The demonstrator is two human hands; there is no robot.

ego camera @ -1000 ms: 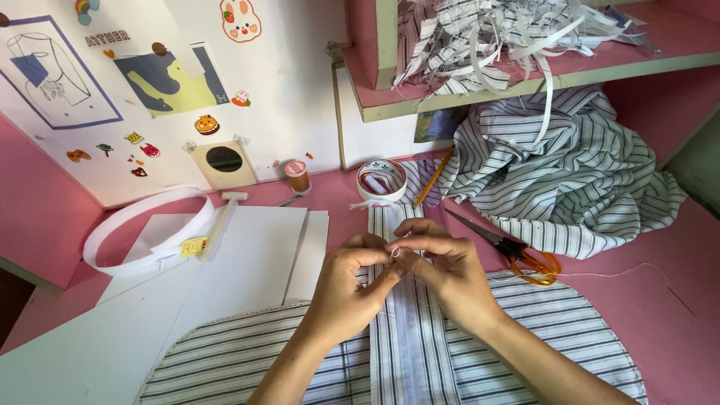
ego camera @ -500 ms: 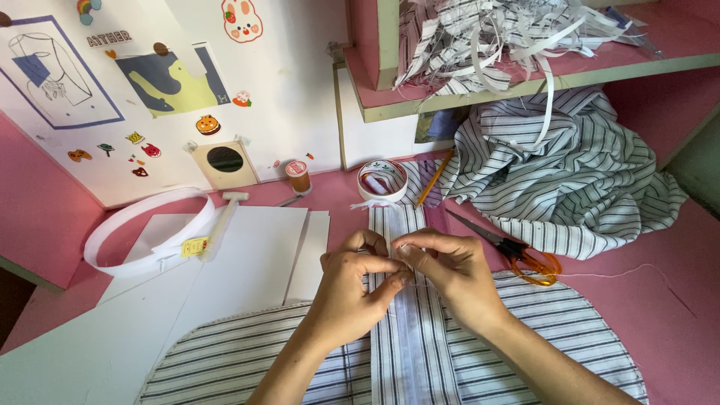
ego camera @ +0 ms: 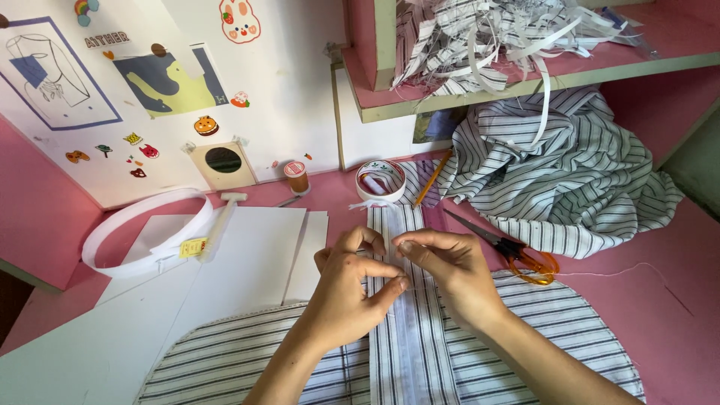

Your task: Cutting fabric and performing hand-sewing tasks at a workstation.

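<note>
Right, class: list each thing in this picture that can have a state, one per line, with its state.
left hand: fingers pinched on striped strip
right hand: fingers pinched on striped strip
striped strip: flat, lengthwise on desk
scissors: closed, lying flat
tape roll: lying flat
thread spool: upright
striped shirt: crumpled heap

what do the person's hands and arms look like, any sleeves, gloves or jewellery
Both are bare. The left hand and right hand wear no gloves, and no rings or bracelets show. Both forearms are uncovered right down to the bottom edge of the head view, with no sleeve, cuff or watch in sight. The fingernails look short and unpainted.
</note>
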